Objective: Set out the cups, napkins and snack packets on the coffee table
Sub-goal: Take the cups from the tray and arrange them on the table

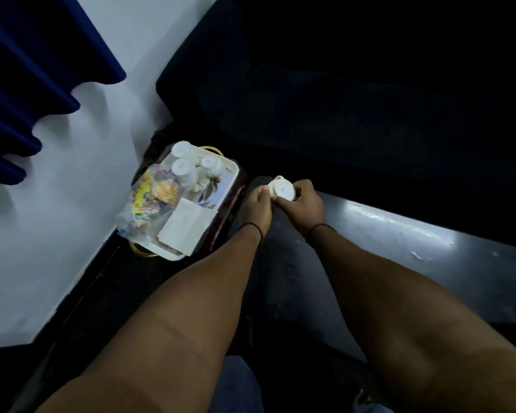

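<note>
Your two hands meet over the dark surface (399,234), and together they hold one small white cup (281,188). The cup is tipped so its flat bottom faces you and its little handle points up and away. Your left hand (258,205) pinches the cup's left edge with its fingers (264,190) closed on it. Your right hand (306,204) wraps round the other side, fingers curled tight on the cup.

Just to the left sits a white tray (231,168). Three more white cups (183,169) stand upside down at its far end, close together. A clear bag of bright snack packets (152,198) lies along the tray's left side. A pile of white napkins (188,226) lies at the near end, beside the bag. A white wall (57,234) is behind the tray.
</note>
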